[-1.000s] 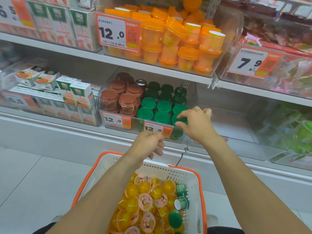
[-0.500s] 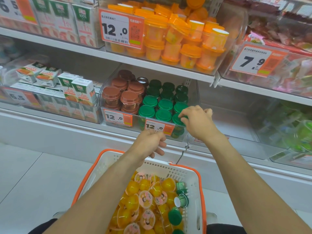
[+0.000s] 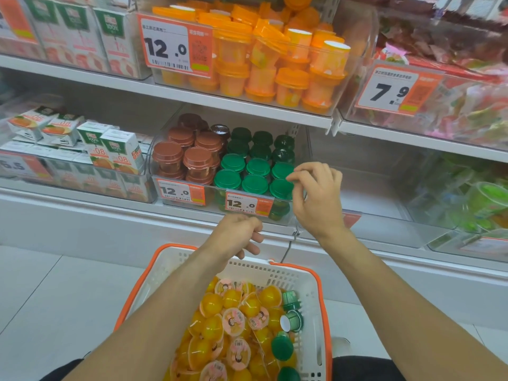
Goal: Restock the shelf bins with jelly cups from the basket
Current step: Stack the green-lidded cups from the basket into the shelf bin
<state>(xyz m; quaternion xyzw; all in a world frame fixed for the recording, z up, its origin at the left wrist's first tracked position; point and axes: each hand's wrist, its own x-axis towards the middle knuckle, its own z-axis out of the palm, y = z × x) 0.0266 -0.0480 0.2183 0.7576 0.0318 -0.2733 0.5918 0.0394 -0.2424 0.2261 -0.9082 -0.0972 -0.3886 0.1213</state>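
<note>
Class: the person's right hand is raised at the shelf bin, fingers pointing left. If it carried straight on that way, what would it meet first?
Most likely the right hand would meet the front-right green-lidded jelly cup, whose lid sits just beside the fingertips. Depth is unclear from one view, so it may pass just above the lid.

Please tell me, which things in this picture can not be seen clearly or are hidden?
- Head view: palm side of the curled left hand, facing away; a hold cannot be told.
- Lower half of the white plastic basket with orange rim, cut by the bottom edge and covered by both forearms.
- Small print on the orange price tag below the green-lidded jelly cups: too small.
</note>
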